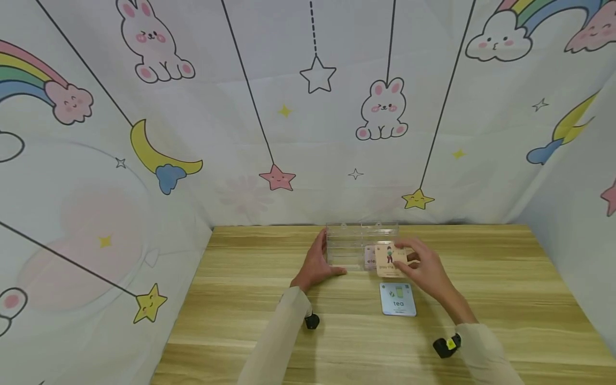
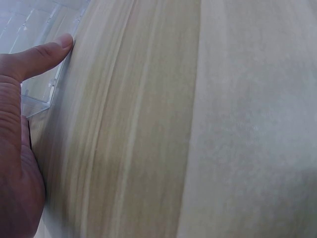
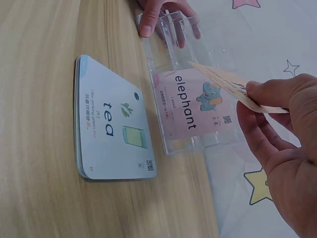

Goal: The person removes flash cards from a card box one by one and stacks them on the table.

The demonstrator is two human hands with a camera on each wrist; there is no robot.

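A clear plastic card holder (image 1: 344, 251) stands at the back of the table. My left hand (image 1: 317, 266) grips its left side, thumb (image 2: 49, 55) along the front edge and fingers behind. My right hand (image 1: 428, 269) pinches a peach flash card (image 1: 385, 269) with a small figure and the words "play the" showing, the rest hidden by the thumb. This card is tilted in front of the holder's right half. A pink "elephant" flash card (image 3: 185, 101) sits in that half, partly covered in the head view. Just in front lies a stack of flash cards (image 3: 111, 129), a blue "tea" card on top.
The table (image 1: 231, 321) has a wood-grain top. Close behind the holder hangs a white cloth (image 1: 317, 133) printed with rabbits and stars, and more cloth closes off both sides.
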